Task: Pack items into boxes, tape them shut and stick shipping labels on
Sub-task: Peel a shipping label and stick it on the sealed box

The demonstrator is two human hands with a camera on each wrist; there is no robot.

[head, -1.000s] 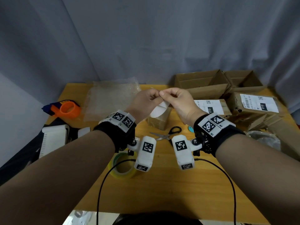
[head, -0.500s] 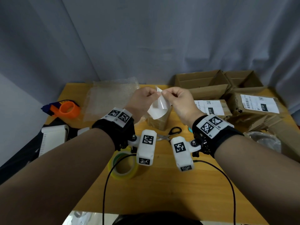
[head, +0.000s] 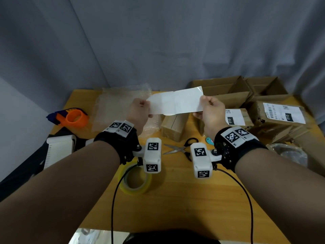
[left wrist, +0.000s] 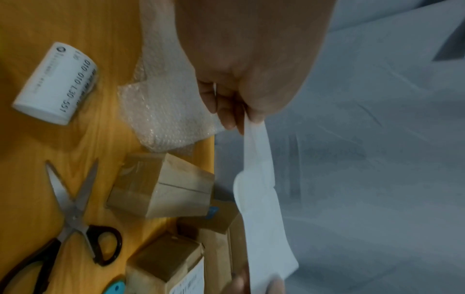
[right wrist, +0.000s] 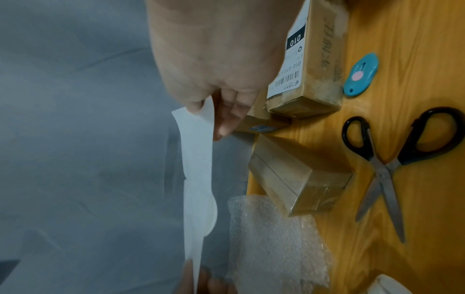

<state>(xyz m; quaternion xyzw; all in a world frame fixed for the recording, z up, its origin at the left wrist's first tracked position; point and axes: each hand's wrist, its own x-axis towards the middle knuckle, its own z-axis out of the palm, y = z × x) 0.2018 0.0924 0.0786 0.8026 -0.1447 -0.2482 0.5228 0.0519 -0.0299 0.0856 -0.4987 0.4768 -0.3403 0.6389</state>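
Note:
A white shipping label point(head: 175, 103) and its backing are stretched flat in the air between my two hands, above the table's far half. My left hand point(head: 140, 108) pinches the left end point(left wrist: 251, 127); my right hand point(head: 207, 106) pinches the right end point(right wrist: 201, 113). Below the label sits a small taped cardboard box point(head: 173, 125) with no label on its top point(left wrist: 161, 185) point(right wrist: 299, 177). A roll of labels point(left wrist: 55, 83) lies on the table to the left.
Scissors point(head: 179, 148) and a blue cutter point(head: 210, 140) lie near my wrists. A clear tape roll point(head: 135, 180) sits near the front, an orange tape dispenser point(head: 73, 118) at left. Bubble wrap point(head: 116, 106) lies at the back. Labelled boxes point(head: 274, 115) and open cartons point(head: 225, 88) crowd the right.
My hands have moved apart, pulling the curled label and its backing out into one long flat strip held between them.

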